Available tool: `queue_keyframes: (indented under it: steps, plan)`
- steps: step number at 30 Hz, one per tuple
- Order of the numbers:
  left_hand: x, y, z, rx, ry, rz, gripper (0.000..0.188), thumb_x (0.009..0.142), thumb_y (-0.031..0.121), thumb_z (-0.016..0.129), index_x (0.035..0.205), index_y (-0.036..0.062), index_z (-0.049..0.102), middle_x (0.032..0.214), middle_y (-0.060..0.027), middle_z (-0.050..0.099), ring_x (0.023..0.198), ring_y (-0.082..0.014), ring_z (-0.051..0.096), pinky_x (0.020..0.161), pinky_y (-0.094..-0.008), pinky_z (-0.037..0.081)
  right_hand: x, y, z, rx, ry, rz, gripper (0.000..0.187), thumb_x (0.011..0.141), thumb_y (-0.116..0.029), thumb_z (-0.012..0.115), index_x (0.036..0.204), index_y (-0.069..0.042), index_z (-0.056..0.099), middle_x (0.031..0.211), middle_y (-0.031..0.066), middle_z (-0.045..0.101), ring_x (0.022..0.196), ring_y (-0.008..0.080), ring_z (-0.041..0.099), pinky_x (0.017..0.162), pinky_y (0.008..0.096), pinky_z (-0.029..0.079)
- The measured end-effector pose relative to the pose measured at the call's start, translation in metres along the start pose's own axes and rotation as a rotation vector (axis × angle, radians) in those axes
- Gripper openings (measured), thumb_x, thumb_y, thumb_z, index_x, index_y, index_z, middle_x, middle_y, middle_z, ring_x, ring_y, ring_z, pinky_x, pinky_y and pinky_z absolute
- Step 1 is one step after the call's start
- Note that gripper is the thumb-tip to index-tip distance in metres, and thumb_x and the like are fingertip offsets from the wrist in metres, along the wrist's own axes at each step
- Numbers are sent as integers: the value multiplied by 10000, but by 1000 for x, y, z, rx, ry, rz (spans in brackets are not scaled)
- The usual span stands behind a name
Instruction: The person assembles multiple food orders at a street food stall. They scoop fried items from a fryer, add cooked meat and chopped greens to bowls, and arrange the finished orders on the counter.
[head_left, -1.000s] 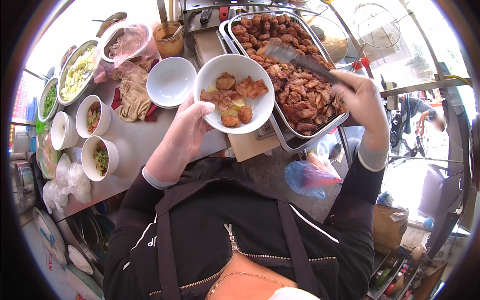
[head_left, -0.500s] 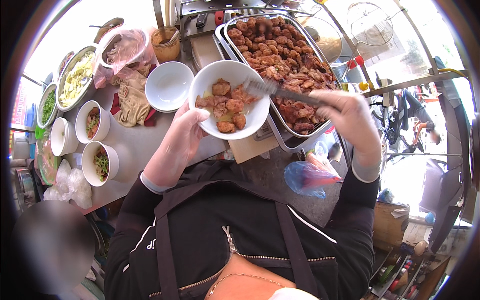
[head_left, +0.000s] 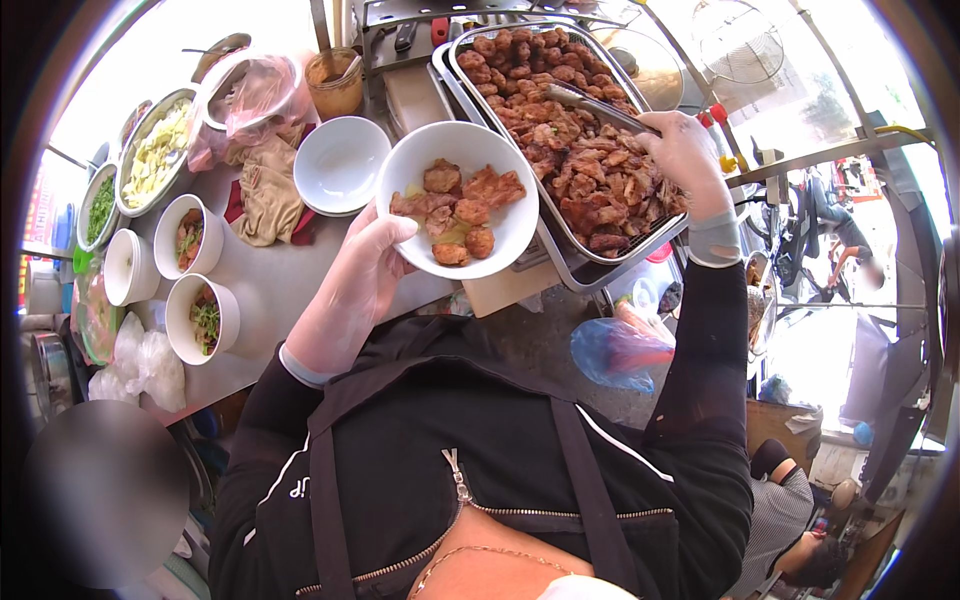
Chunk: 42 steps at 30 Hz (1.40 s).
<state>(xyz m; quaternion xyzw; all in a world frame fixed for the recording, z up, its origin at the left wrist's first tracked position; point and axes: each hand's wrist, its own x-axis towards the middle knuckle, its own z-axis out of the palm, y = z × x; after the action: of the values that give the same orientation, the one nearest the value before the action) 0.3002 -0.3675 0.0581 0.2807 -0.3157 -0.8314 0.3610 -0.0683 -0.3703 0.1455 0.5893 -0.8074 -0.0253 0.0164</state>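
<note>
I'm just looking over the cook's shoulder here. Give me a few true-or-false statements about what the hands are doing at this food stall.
1. The left hand holds a white bowl with fried pieces in it. True.
2. The right hand holds a knife. False: it holds metal tongs.
3. The tongs are over the metal tray of fried meat. True.
4. The small bowl beside the held one is full of soup. False: it looks empty.
5. Both hands are bare. False: they wear thin gloves.

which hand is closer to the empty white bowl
Left. The left hand holds the filled bowl right beside the empty bowl; the right hand is across the meat tray, gripping tongs.
</note>
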Motion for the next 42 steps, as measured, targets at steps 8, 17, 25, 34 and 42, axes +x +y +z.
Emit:
queue_keyframes:
  steps: [8, 17, 25, 34, 42]
  plan:
    - [4, -2, -5, 19, 1, -4, 661, 836, 118, 512, 1452, -12, 313, 1352, -170, 521, 1161, -253, 613, 957, -405, 538, -35, 14, -17, 398, 180, -108, 260, 839, -161, 688, 1088, -102, 730, 887, 155, 718, 801, 286, 694, 751, 356, 512]
    - [11, -4, -2, -8, 44, -29, 693, 812, 101, 521, 1456, -16, 293, 1360, -172, 507, 1156, -254, 614, 994, -418, 519, -112, -69, -33, 364, 6, -474, 317, 780, 0, 717, 1092, -55, 723, 883, 134, 708, 783, 213, 686, 714, 297, 512]
    - [12, -3, -3, 5, -10, -7, 726, 783, 88, 521, 1459, -27, 282, 1394, -177, 463, 1258, -271, 529, 1037, -414, 474, -120, -56, -43, 265, 70, -403, 227, 794, -90, 695, 1020, -87, 717, 775, 114, 661, 740, 290, 658, 668, 389, 501]
    - [11, -2, -4, -27, -18, -27, 730, 782, 71, 508, 1465, -38, 275, 1407, -185, 457, 1292, -291, 502, 1069, -433, 448, -120, -46, -44, 442, 22, -309, 309, 781, 25, 698, 1086, -23, 713, 892, 134, 706, 799, 226, 682, 736, 321, 515]
    - [-5, -2, -24, 58, 68, -2, 638, 834, 100, 515, 1430, -56, 349, 1403, -170, 482, 1306, -262, 490, 1113, -401, 383, -122, 29, -39, 171, 277, 160, 304, 831, -149, 716, 1127, -79, 712, 909, 155, 724, 803, 294, 703, 749, 364, 520]
